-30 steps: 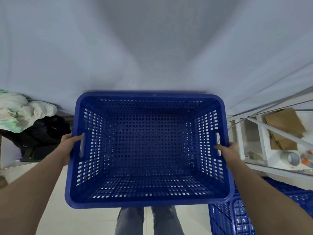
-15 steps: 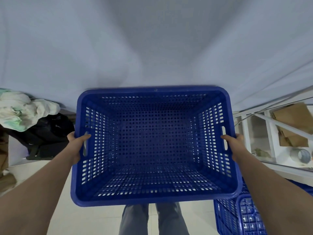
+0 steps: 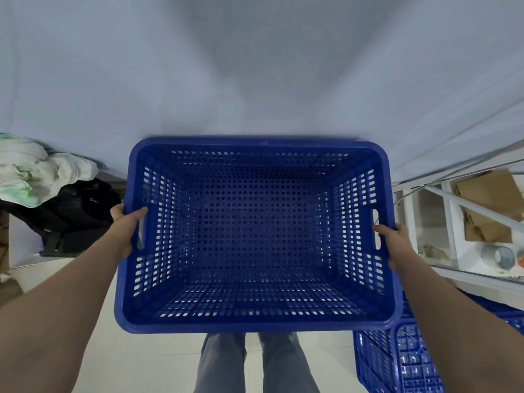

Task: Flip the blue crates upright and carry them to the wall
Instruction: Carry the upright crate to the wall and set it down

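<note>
I see the perforated blue plastic crate (image 3: 255, 236) held upright, open side up, in the middle of the frame, its far rim close to or against the pale wall (image 3: 255, 66); I cannot tell whether they touch. My left hand (image 3: 124, 231) grips the left handle slot, thumb hooked over the rim and fingers hidden outside the wall. My right hand (image 3: 395, 245) grips the right handle slot the same way, thumb on the rim. A second blue plastic crate (image 3: 402, 361) sits bottom-up on the floor at lower right. A heap of white cloth (image 3: 34, 171) on a black bag (image 3: 76, 217) lies at middle left. A white shelf frame (image 3: 453, 211) with brown cardboard (image 3: 487, 205) stands at right.
</note>
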Available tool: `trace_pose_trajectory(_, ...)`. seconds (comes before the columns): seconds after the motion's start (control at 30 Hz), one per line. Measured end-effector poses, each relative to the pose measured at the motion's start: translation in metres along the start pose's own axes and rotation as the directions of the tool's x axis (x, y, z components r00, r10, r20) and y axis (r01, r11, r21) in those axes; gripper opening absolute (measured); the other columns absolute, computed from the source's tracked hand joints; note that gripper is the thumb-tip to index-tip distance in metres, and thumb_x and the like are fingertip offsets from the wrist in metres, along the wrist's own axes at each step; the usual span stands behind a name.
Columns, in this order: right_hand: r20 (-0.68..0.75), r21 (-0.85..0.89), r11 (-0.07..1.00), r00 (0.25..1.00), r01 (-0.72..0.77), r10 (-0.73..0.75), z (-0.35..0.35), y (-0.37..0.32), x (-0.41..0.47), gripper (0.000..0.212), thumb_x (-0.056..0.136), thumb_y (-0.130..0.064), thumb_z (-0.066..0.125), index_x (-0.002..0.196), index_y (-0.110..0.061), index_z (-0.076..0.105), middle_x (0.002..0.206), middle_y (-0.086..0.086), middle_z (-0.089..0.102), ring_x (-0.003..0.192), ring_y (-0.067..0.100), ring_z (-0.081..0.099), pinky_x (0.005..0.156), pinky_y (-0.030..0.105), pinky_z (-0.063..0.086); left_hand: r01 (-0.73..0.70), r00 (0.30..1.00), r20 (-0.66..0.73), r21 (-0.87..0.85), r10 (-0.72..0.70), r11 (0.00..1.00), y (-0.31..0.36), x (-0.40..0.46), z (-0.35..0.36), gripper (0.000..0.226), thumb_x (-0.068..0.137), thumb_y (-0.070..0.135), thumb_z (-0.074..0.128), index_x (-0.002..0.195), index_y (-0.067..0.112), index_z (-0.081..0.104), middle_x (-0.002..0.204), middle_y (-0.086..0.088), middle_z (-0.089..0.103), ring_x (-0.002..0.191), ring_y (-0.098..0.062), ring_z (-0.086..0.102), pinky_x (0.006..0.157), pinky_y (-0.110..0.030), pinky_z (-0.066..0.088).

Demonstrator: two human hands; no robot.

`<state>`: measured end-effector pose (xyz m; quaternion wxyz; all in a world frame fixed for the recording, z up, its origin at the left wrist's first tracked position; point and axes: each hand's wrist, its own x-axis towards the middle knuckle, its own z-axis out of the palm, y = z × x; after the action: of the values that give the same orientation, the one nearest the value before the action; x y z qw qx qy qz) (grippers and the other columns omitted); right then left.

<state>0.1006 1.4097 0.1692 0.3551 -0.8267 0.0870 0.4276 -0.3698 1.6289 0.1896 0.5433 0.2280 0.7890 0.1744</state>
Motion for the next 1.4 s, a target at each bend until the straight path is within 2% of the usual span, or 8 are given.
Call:
trace_pose_trajectory(0.23,0.029,0.015,1.000,1.000,-0.005,0.004,-0.001,-0.007,0.000,0.038,0.087,-0.014,0.063,0.117,-0.017,0.039,0.114,0.014,0.055,0.095,0.035,0.061,0.082,0.056,0.053,-0.056,0.998,0.011,-0.015,0.056,0.998,-0.002,0.011,-0.001,0.041,0.097,0.019,0.051,0.131,0.027,0.030,0.119,-0.007,0.043,0.080,-0.020,0.053,0.087,-0.045,0.044)
trace_pose_trajectory(0.53,0.045,0.012,0.999,0.998,0.050,-0.050,-0.002,-0.004,-0.009,0.040,0.088,-0.013,0.061,0.121,-0.015,0.038,0.103,0.013,0.055,0.083,0.033,0.061,0.074,0.052,0.055,-0.106,0.994,0.003,0.188,0.108,0.976,-0.014,0.015,-0.012,0.070,0.089,0.023,0.063,0.145,0.027,0.022,0.140,-0.008,0.042,0.117,-0.036,0.050,0.100,-0.053,0.042)
trace_pose_trajectory(0.7,-0.018,-0.272,0.953,0.990,0.133,-0.143,-0.002,0.002,-0.029,0.056,0.083,-0.013,0.060,0.134,-0.007,0.038,0.123,0.022,0.058,0.101,0.041,0.062,0.088,0.057,0.052,-0.090,0.994,0.028,0.739,0.103,0.667,-0.015,-0.023,-0.016,0.095,0.087,0.029,0.066,0.154,0.014,0.000,0.153,-0.025,0.022,0.137,-0.044,0.029,0.111,-0.050,0.031)
trace_pose_trajectory(0.93,0.218,-0.661,0.677,0.946,0.324,-0.240,-0.031,-0.028,-0.069,0.027,0.077,-0.016,0.051,0.099,-0.001,0.056,0.110,0.023,0.062,0.092,0.035,0.063,0.080,0.042,0.055,-0.347,0.938,0.335,0.915,0.090,0.205,0.032,-0.107,-0.007,0.063,0.098,0.029,0.045,0.151,0.005,0.021,0.156,-0.017,0.028,0.132,-0.030,0.045,0.103,-0.033,0.041)
trace_pose_trajectory(1.0,0.281,-0.666,0.622,0.910,0.413,-0.303,-0.040,-0.057,-0.117,0.026,0.076,-0.019,0.051,0.098,-0.007,0.059,0.111,0.019,0.064,0.100,0.032,0.063,0.087,0.038,0.052,-0.438,0.894,0.421,0.894,0.154,0.099,0.054,-0.149,0.015,0.058,0.100,0.032,0.040,0.150,0.008,0.025,0.154,-0.012,0.034,0.129,-0.027,0.047,0.101,-0.033,0.043)
trace_pose_trajectory(1.1,0.319,-0.688,0.567,0.891,0.452,-0.323,-0.062,-0.094,-0.181,0.045,0.090,-0.017,0.051,0.133,-0.003,0.048,0.135,0.015,0.052,0.126,0.029,0.049,0.102,0.030,0.038,-0.586,0.776,0.576,0.809,0.257,-0.043,0.088,-0.212,0.056,0.056,0.097,0.037,0.040,0.147,0.012,0.034,0.150,-0.008,0.041,0.130,-0.025,0.047,0.104,-0.032,0.041)
trace_pose_trajectory(1.2,0.232,-0.693,0.578,0.893,0.430,-0.386,-0.100,-0.118,-0.220,0.067,0.092,-0.022,0.050,0.150,-0.003,0.022,0.156,0.013,0.027,0.141,0.026,0.032,0.113,0.028,0.026,-0.698,0.605,0.724,0.683,0.332,-0.216,0.124,-0.278,0.096,0.062,0.096,0.040,0.040,0.151,0.015,0.027,0.156,-0.006,0.033,0.138,-0.023,0.039,0.112,-0.034,0.035)
trace_pose_trajectory(1.4,-0.009,-0.690,0.624,0.858,0.367,-0.514,-0.186,-0.130,-0.300,0.073,0.090,-0.028,0.055,0.152,-0.012,0.021,0.157,0.011,0.026,0.141,0.028,0.034,0.114,0.034,0.031,-0.777,0.297,0.873,0.456,0.386,-0.433,0.174,-0.401,0.138,0.067,0.098,0.041,0.038,0.155,0.014,0.014,0.162,-0.005,0.017,0.147,-0.022,0.023,0.118,-0.035,0.021)
